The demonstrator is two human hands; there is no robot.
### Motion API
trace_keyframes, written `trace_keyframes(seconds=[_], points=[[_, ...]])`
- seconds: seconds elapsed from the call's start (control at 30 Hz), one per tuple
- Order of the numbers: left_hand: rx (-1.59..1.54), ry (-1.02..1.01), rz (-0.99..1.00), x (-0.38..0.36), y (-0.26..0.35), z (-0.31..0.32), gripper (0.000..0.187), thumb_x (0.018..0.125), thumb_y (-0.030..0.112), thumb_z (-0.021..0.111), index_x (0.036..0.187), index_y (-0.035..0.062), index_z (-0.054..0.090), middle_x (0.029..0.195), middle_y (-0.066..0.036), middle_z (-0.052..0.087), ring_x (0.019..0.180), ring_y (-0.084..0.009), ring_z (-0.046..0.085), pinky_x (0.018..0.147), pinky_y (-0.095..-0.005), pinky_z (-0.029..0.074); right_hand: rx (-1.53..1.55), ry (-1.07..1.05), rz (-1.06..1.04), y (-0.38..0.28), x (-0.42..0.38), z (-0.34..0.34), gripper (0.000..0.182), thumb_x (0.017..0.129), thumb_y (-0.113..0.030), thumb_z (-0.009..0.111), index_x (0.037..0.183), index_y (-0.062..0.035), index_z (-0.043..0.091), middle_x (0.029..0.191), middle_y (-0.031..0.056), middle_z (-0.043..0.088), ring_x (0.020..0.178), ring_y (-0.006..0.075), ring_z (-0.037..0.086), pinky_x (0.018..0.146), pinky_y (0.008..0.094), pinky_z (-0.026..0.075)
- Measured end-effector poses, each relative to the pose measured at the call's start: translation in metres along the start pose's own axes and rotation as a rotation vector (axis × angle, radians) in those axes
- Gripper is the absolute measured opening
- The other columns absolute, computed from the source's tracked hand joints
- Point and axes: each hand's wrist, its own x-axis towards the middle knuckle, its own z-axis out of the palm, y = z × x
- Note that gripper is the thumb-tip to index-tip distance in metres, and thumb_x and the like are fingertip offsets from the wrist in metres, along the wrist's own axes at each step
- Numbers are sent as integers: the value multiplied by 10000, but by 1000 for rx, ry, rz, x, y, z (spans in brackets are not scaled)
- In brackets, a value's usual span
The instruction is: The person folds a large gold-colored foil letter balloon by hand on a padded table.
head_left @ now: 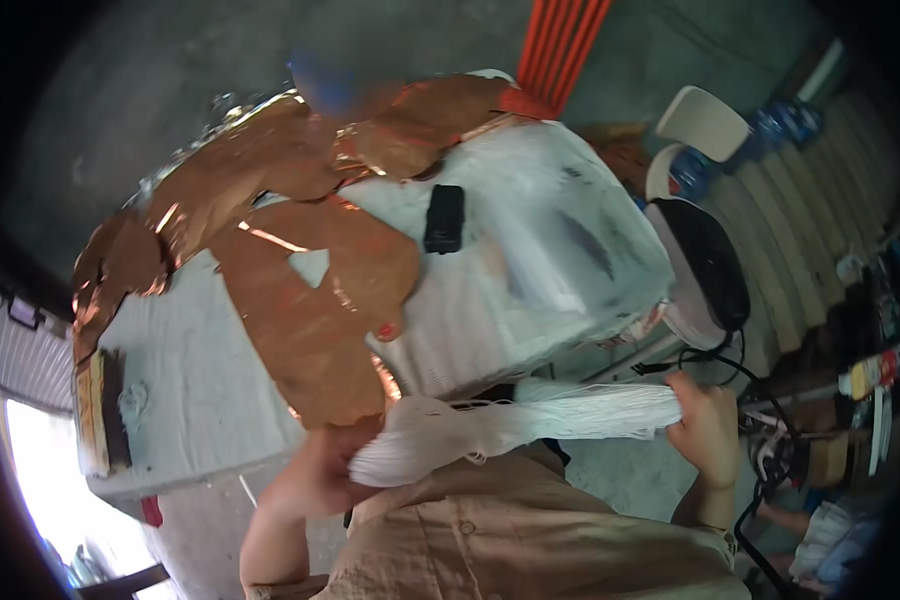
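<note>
A long hank of white string (530,428) is stretched between my two hands in front of my body. My left hand (335,465), slightly blurred, grips its thick, looped end. At the other end my right hand (705,425) is closed in a fist around the strands. The hank lies roughly level, just off the near edge of the table (200,340). Cut sheets of brown, copper-edged foil (310,300) lie on the table beyond my left hand. A black phone (444,218) rests right of the foil.
Clear plastic sheeting (570,230) covers the table's right side. A small box (95,410) stands at the left edge. To the right are a black-and-white seat (705,265), a black cable (760,500) and blue water bottles (780,122). A red slatted object (562,50) stands behind.
</note>
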Motion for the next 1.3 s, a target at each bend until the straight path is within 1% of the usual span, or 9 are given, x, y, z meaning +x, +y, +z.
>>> trace_keyframes(seconds=[0.13, 0.4, 0.47, 0.57, 0.83, 0.93, 1.07, 1.2, 1.3], points=[[681, -249, -31, 41, -7, 34, 395, 777, 182, 700, 1098, -3, 564, 909, -115, 673, 827, -260, 657, 741, -328, 501, -262, -173, 86, 15, -3, 34, 193, 638, -92, 629, 826, -75, 589, 666, 157, 618, 644, 341, 625, 562, 428, 483], [572, -482, -44, 98, -110, 62, 519, 856, 296, 565, 1269, 8, 441, 1182, -221, 519, 1140, -342, 482, 946, -371, 381, -89, -731, -167, 29, -2, 181, 133, 660, -137, 632, 773, -68, 646, 793, 128, 666, 815, 305, 656, 687, 414, 516], [640, -594, -233, 100, -119, 58, 543, 907, 309, 524, 1342, 11, 394, 1322, -203, 449, 1255, -321, 407, 1042, -347, 322, -21, -695, -217, 16, 11, 160, 104, 678, -137, 620, 759, -78, 643, 764, 124, 657, 783, 320, 648, 657, 421, 507], [832, -413, -11, 87, -146, 49, 541, 925, 336, 508, 1350, 22, 395, 1337, -179, 452, 1273, -288, 397, 1067, -332, 297, 93, -637, -308, -9, 46, 114, 89, 730, -170, 616, 749, -84, 629, 714, 118, 636, 720, 328, 630, 603, 435, 477], [83, -551, -309, 28, -16, -6, 424, 954, 253, 487, 1303, 14, 467, 1304, -159, 514, 1206, -290, 496, 991, -333, 397, 639, -128, -570, -54, 139, 52, 115, 760, -140, 680, 794, -55, 610, 652, 76, 576, 604, 275, 575, 546, 360, 441], [-40, -488, 218, -3, 6, -48, 374, 928, 200, 542, 1217, -37, 534, 1216, -164, 581, 1109, -282, 575, 925, -341, 449, 587, -4, -522, -72, 185, 52, 178, 773, -162, 671, 888, -44, 606, 744, 96, 578, 675, 279, 585, 592, 360, 457], [-423, -250, 275, -38, 30, -87, 259, 876, 130, 599, 1060, -51, 618, 1129, -174, 623, 1081, -288, 590, 908, -369, 459, 348, 11, -443, -107, 230, 74, 327, 801, -231, 649, 1046, -31, 565, 937, 127, 561, 781, 309, 598, 677, 389, 488], [561, 421, 2, 8, 2, -94, 398, 854, 263, 626, 1180, 40, 571, 1242, -193, 529, 1203, -351, 478, 968, -439, 396, 132, 40, -311, -137, 261, 115, 368, 826, -274, 623, 1104, -48, 540, 1021, 138, 542, 802, 350, 600, 717, 418, 498], [1048, 475, 54, 36, -37, -87, 540, 831, 328, 645, 1290, 88, 491, 1379, -194, 396, 1320, -369, 321, 1049, -455, 304, -22, 83, -369, -137, 272, 130, 332, 793, -303, 636, 1043, -92, 579, 1023, 118, 540, 880, 317, 579, 731, 427, 488]])
